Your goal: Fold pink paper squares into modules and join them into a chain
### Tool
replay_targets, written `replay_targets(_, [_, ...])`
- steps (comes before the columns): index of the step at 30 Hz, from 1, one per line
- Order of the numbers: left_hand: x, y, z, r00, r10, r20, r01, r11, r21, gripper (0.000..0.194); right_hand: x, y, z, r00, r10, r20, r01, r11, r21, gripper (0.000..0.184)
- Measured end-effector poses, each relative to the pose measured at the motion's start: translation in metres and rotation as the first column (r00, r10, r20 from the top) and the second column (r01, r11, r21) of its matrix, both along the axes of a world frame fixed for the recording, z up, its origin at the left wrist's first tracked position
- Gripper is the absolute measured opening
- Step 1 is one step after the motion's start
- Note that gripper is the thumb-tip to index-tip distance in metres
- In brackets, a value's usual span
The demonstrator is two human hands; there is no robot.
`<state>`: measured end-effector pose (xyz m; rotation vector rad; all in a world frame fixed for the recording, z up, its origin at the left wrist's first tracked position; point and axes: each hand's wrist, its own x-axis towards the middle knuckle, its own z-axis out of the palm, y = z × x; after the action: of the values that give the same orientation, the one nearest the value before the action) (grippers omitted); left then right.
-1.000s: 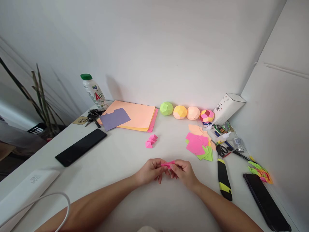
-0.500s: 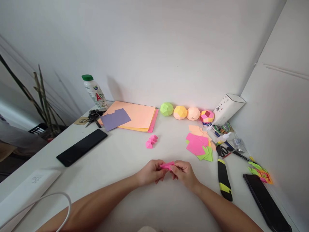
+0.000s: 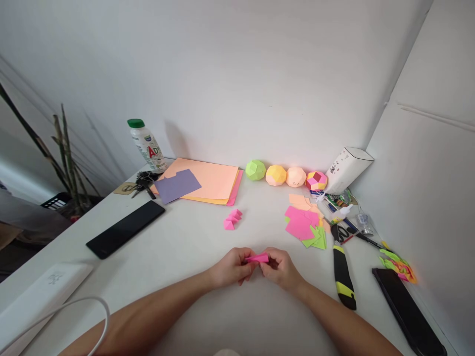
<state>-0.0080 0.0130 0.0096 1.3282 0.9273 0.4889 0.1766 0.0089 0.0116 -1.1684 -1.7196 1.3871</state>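
Presently, the pink paper (image 3: 259,258) lies directly between my two hands, above the near part of the tabletop (image 3: 196,242), its long axis running crosswise from one hand to the other. Neither hand is nearer: my left hand (image 3: 230,267) is closed on the left end, thumb to fingers; my right hand (image 3: 282,267) has its fingers curled at the right end, though I cannot tell whether they pinch it. The hands stand close together, linked by the paper.

Beyond, slightly left of the paper, sit small folded pink pieces (image 3: 232,220). Forward and right of my right hand lie the scraps (image 3: 302,222), with the cutter (image 3: 343,277) farther right. Four balls (image 3: 256,170) line the wall; the purple card (image 3: 178,185) rests forward left. I note no obstruction between the hands and the paper.
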Motion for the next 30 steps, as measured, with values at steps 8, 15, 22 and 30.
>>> replay_targets(8, [0.0014,-0.0011,0.0036,1.000,0.025,-0.008,-0.025,1.000,-0.001,0.008,0.0053,0.0020,-0.0055,0.997,-0.031,-0.076,0.025,0.997,-0.075,0.007])
replay_targets(15, [-0.0012,-0.0007,-0.0032,0.998,0.058,0.028,-0.057,0.998,-0.032,0.015,0.0087,0.0032,-0.0025,0.962,-0.081,-0.262,0.046,0.990,-0.136,0.015])
replay_targets(22, [-0.0002,-0.0017,-0.0032,0.998,0.053,0.034,-0.053,0.998,-0.016,0.003,0.0060,0.0024,-0.0062,0.995,0.085,-0.060,-0.082,0.995,0.061,0.014])
replay_targets(30, [0.0028,-0.0034,0.0004,0.998,0.060,0.027,-0.060,0.998,-0.014,0.003,0.0083,0.0019,-0.0056,0.994,0.042,-0.104,-0.049,0.996,-0.070,0.019])
